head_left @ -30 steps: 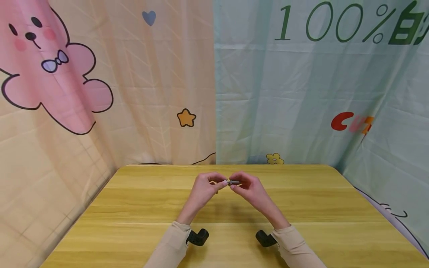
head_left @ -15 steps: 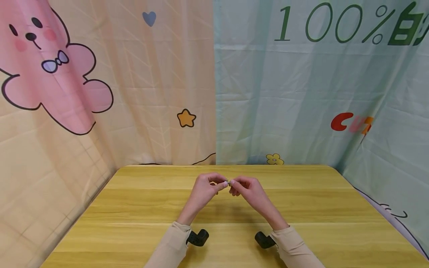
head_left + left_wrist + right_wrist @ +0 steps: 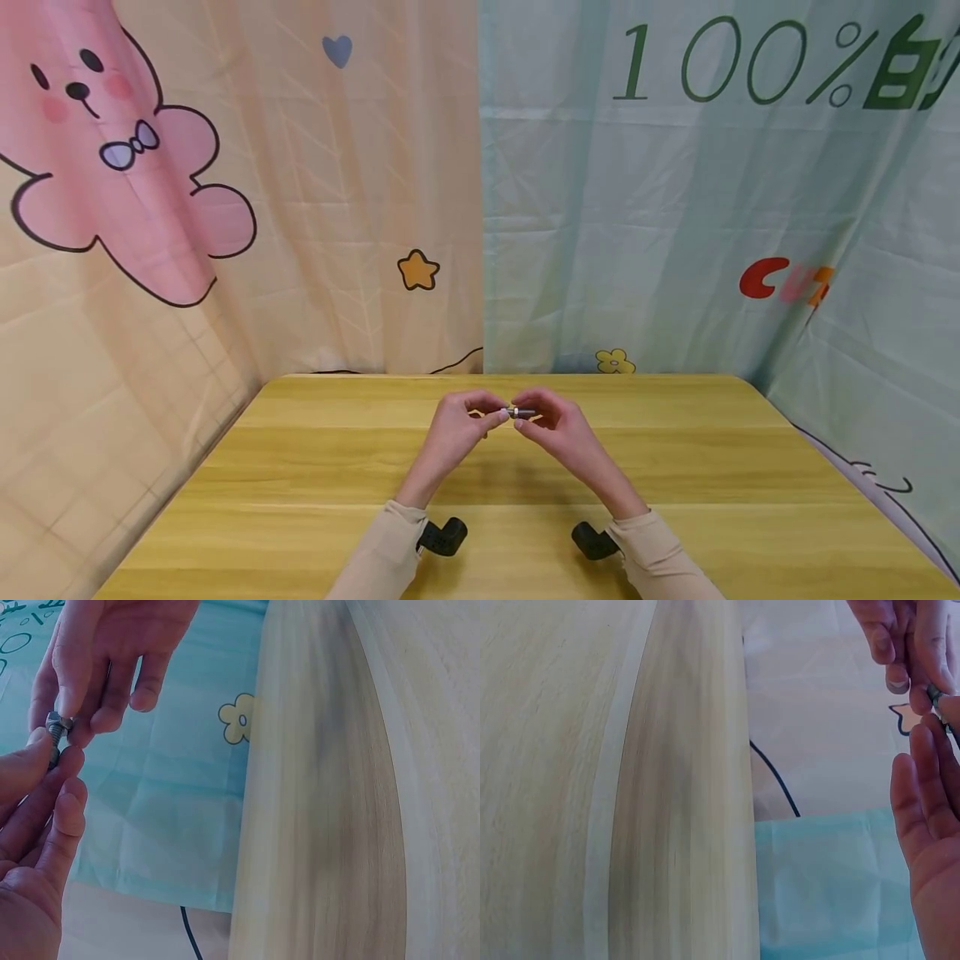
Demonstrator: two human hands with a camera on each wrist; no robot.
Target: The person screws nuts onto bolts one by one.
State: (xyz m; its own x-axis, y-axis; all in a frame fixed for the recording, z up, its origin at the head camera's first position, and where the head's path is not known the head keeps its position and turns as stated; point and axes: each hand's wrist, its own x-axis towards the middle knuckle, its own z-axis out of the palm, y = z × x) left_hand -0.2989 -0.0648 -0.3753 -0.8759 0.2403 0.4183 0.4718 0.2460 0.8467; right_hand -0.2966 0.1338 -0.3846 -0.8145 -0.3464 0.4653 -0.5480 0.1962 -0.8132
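Note:
A small metal bolt [image 3: 527, 413] with a hex nut [image 3: 58, 720] on it lies sideways between my hands, above the table. My left hand [image 3: 461, 421] pinches its left end between thumb and fingertips. In the left wrist view, threads [image 3: 55, 733] show between the nut and the left fingertips. My right hand [image 3: 555, 421] is around the other end, thumb below and index finger above, with a gap that leaves the shank showing. The right fingertips are right at the nut. In the right wrist view, the fingers hide most of the bolt.
A wooden table [image 3: 337, 475] lies under both hands. Printed curtains [image 3: 585, 208] hang behind its far edge and along both sides. A black wrist camera [image 3: 444, 537] is worn at the left cuff, another black camera [image 3: 595, 540] at the right.
Half a second ago the right thumb and fingers were closed over the bolt; now they are spread and its shank shows again. The left hand keeps its pinch. The head view has tilted slightly up.

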